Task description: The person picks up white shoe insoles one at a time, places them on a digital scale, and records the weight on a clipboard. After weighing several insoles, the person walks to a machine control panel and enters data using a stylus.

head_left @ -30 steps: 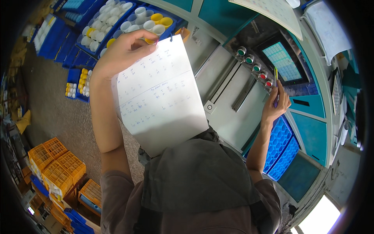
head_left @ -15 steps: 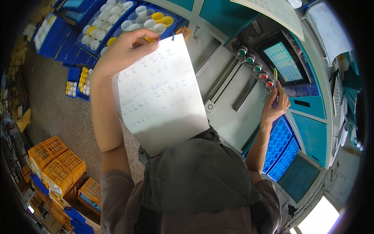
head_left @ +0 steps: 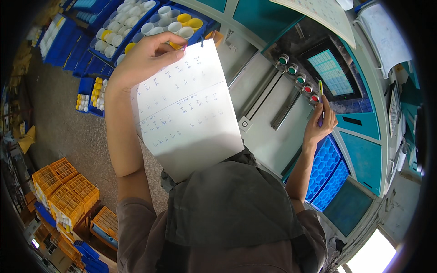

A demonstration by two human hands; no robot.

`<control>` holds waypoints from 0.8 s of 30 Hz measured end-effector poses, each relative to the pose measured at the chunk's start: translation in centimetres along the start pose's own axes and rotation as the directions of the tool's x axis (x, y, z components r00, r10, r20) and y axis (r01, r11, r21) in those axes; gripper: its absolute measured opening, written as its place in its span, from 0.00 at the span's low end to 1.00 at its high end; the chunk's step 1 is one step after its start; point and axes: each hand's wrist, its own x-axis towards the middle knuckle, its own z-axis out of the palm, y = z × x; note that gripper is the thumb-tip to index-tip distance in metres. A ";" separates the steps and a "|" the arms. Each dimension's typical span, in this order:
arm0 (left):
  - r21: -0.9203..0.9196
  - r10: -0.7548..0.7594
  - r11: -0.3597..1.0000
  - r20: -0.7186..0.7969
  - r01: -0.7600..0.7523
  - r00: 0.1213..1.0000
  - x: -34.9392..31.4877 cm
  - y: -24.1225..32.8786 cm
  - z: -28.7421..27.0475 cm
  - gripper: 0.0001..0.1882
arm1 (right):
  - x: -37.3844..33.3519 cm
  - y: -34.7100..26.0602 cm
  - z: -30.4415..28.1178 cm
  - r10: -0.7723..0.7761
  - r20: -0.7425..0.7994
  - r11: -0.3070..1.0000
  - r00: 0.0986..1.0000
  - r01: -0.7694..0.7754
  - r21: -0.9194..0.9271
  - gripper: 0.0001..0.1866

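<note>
Left hand (head_left: pixel 152 59) holds paper (head_left: pixel 189 109); right hand (head_left: pixel 321 120) grips pen (head_left: pixel 321 87).

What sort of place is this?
Probably a factory or workshop floor: there is a teal machine with a lit screen and a row of green and red buttons, many white and yellow cups, and stacked orange crates.

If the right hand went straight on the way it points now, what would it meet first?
Probably the dark-framed screen, with the pen in the right hand leading: it points toward the screen's left edge. Depth is unclear, so any gap can't be judged.
</note>
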 end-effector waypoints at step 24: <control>-0.046 -0.007 0.999 0.024 0.008 1.000 -0.3 0.0 0.0 0.19 | -0.1 -0.2 -0.1 0.006 0.005 1.000 1.000 -0.006 0.012 0.12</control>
